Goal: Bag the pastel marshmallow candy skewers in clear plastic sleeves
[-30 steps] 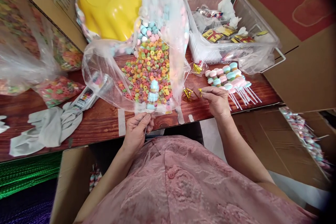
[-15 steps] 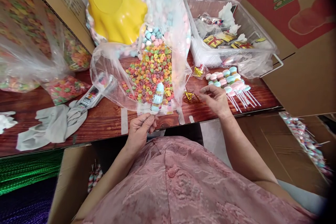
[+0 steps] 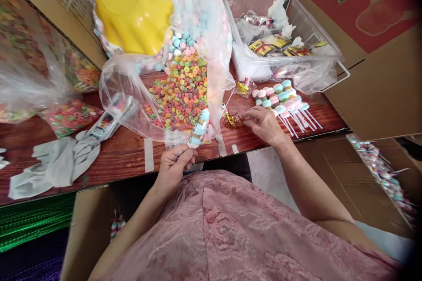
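Closed fingers of my left hand (image 3: 176,162) hold a wrapped candy skewer (image 3: 199,129) of pale blue pieces, tilted up over the table edge. My right hand (image 3: 262,124) has its thumb and fingertips together at the loose gold twist ties (image 3: 232,120); whether a tie is between them is too small to tell. Beside that hand lie several candy skewers (image 3: 283,99) with white sticks. Colourful ring candies (image 3: 184,92) spill from a clear bag behind the held skewer. A small bag of gold ties (image 3: 243,87) lies behind the loose ones.
A yellow bowl (image 3: 132,9) rests upside down on the marshmallow bag. Behind the skewers is a clear plastic bin (image 3: 260,59) with packets. Grey gloves (image 3: 57,162) lie at left. Cardboard boxes (image 3: 379,92) flank the table (image 3: 121,162); an open one (image 3: 89,224) stands below.
The view has shifted slightly, moving the table items leftward. My right hand has come to the loose gold ties, its fingertips closer together. The skewer in my left hand leans more to the right.
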{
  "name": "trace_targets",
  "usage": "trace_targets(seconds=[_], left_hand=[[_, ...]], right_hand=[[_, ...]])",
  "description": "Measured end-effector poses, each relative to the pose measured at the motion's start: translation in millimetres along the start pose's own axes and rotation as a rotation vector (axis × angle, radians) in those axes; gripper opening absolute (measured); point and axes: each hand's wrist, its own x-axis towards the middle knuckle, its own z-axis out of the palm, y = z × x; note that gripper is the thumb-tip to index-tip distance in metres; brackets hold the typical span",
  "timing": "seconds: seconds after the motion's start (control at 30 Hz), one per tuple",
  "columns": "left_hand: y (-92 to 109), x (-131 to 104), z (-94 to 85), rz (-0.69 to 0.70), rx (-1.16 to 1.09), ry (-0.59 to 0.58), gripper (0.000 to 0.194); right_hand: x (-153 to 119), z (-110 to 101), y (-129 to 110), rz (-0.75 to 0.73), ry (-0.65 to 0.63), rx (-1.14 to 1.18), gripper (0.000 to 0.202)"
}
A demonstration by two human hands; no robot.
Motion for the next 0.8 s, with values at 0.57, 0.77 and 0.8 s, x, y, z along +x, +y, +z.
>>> trace_targets(seconds=[0.57, 0.77, 0.8], left_hand=[[2.5, 4.4, -8.2, -0.034, 0.011, 0.072, 0.033], [0.0, 8.3, -20.9, -0.062, -0.069, 0.091, 0.036], [-0.1, 9.2, -22.0, -0.067, -0.080, 0.084, 0.036]], right_hand=[[25.7, 58.0, -65.3, 0.076, -0.076, -0.594, 0.019], [18.5, 44.9, -60.6, 0.079, 0.131, -0.273, 0.016], [17.4, 40.4, -60.1, 0.071, 0.189, -0.157, 0.013]])
